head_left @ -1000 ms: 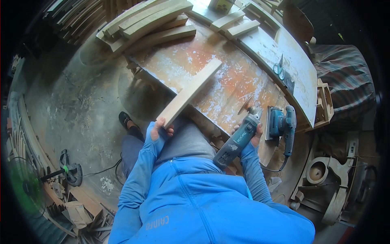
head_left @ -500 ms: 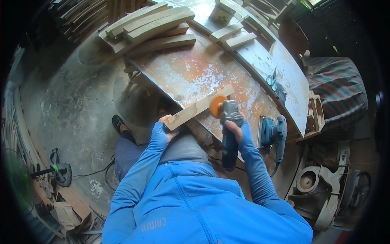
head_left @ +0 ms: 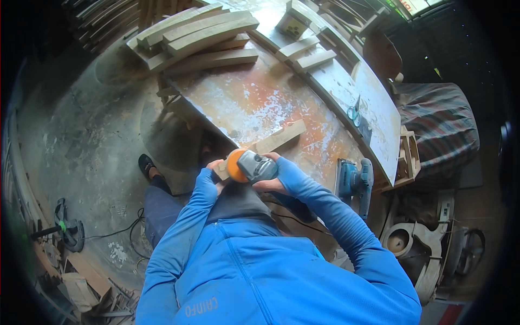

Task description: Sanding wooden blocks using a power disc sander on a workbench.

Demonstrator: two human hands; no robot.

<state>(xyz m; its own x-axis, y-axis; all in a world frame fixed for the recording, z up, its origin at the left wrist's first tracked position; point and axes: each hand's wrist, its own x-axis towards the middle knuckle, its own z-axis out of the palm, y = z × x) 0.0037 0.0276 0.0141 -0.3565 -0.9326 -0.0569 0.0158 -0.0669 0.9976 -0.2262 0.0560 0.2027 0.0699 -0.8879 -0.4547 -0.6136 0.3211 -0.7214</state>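
My left hand (head_left: 211,177) is closed around the near end of a wooden bar (head_left: 280,137), which slants away to the right over the worn workbench (head_left: 238,100). In my right hand (head_left: 273,176) is an angle grinder (head_left: 259,167) with a round orange sanding disc (head_left: 236,166). The disc sits over the near part of the bar, close to my left hand, and hides some of the wood; whether it touches cannot be told. My right sleeve covers part of the grinder's body.
Curved wooden pieces (head_left: 208,33) are stacked at the bench's far left. A blue-green sheet sander (head_left: 355,181) rests at its right edge. Scissors (head_left: 353,112) lie on the white board (head_left: 374,116). A clamp (head_left: 69,227) and a cord (head_left: 131,230) are on the floor at left.
My right hand has brought the grinder left and toward me along the bar, from its far part to near my left hand. The view has shifted slightly.
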